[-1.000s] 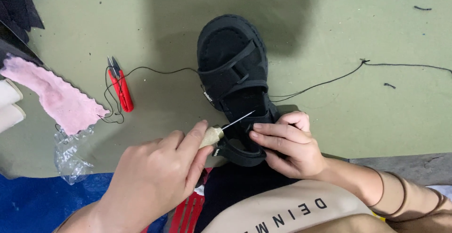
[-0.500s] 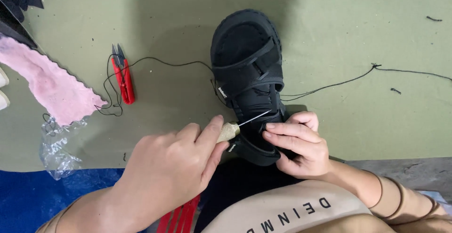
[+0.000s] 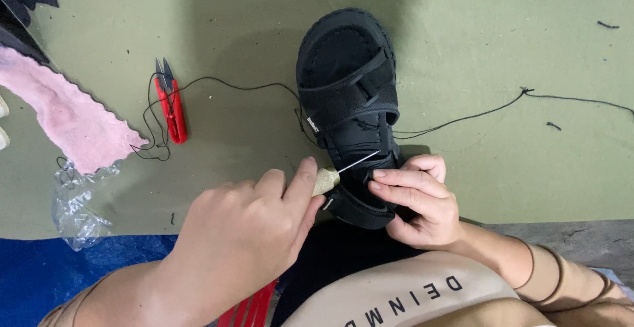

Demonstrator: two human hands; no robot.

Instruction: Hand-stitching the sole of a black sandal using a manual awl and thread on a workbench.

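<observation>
At far left a pink scalloped cloth strip (image 3: 72, 119) and red thread snips (image 3: 171, 108) lie on the olive surface (image 3: 515, 49), set aside within reach. Lower centre, the left hand (image 3: 247, 231) has its fingers closed around a pale-handled sewing awl (image 3: 328, 179), needle angled into the black strapped sandal (image 3: 350, 102) at centre frame. The right hand (image 3: 419, 201) pinches the sandal's heel strap, steadying it; black thread (image 3: 462, 119) trails right.

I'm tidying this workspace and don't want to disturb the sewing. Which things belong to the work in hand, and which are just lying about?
In use:
black sandal, steadied by the right hand
awl, gripped in the left hand
black thread running from the sandal

Lying about:
red snips
pink cloth
crumpled clear plastic
</observation>
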